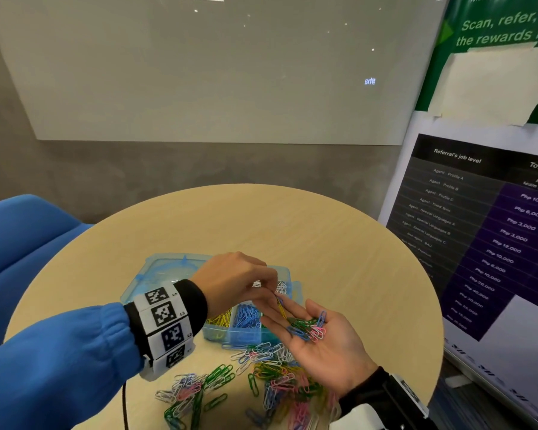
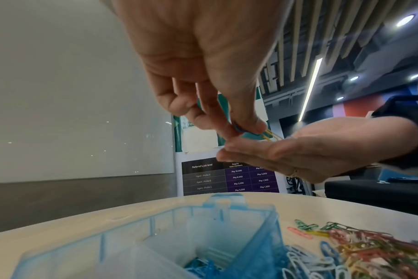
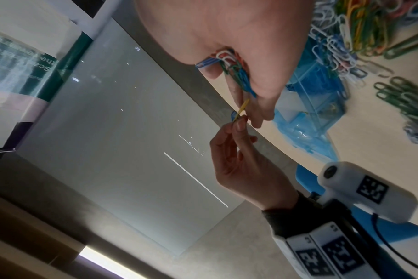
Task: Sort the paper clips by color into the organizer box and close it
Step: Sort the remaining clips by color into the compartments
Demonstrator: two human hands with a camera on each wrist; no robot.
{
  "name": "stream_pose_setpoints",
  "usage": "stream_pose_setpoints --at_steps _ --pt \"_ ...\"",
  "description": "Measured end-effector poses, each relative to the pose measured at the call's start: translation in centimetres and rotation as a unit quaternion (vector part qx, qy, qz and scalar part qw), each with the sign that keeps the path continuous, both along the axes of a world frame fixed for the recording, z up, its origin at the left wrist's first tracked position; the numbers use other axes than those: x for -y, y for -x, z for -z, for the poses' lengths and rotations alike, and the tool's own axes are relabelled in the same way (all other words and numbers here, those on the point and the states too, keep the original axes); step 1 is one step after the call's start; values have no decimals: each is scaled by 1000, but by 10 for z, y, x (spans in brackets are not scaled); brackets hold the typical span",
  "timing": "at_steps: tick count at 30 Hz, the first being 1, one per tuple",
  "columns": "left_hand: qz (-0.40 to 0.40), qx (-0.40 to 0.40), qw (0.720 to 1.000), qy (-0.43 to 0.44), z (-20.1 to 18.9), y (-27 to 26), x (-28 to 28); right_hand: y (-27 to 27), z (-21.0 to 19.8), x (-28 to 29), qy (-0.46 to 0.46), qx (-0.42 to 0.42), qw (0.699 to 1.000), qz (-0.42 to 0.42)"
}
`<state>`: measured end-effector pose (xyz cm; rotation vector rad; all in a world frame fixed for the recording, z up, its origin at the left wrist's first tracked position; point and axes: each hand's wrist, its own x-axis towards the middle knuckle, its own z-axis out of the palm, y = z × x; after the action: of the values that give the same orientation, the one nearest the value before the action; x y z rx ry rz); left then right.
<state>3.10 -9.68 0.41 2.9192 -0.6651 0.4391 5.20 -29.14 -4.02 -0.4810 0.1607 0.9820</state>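
A translucent blue organizer box stands open on the round table, its lid lying back to the left. Its compartments hold yellow clips, blue clips and white clips. My right hand lies palm up beside the box, fingers straight, carrying a small cluster of mixed clips. My left hand reaches over the box and pinches a yellow clip at the right fingertips. In the left wrist view the yellow clip juts from the pinch, with a bit of blue beside it.
A loose pile of mixed-colour clips spreads over the table's near side, in front of the box. A blue chair stands at the left and a poster board at the right. Bare tabletop lies behind the box.
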Motion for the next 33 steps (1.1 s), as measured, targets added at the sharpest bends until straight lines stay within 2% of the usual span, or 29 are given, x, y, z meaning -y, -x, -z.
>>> stream_pose_setpoints --at_steps 4,9,16,25,33 --pt "29 31 998 -48 2 -2 -5 -1 2 -2 -7 -8 1000 -4" --pt "3 -16 997 -74 -1 -5 -9 -2 4 -2 9 -3 1000 -4" --pt "-75 -36 996 -41 9 -9 -16 -7 3 3 58 4 998 30" --pt "-113 -97 988 41 17 -8 -28 -10 5 6 86 -5 996 33" --pt "-159 -150 976 -6 23 -9 -22 -9 -2 2 81 0 996 24"
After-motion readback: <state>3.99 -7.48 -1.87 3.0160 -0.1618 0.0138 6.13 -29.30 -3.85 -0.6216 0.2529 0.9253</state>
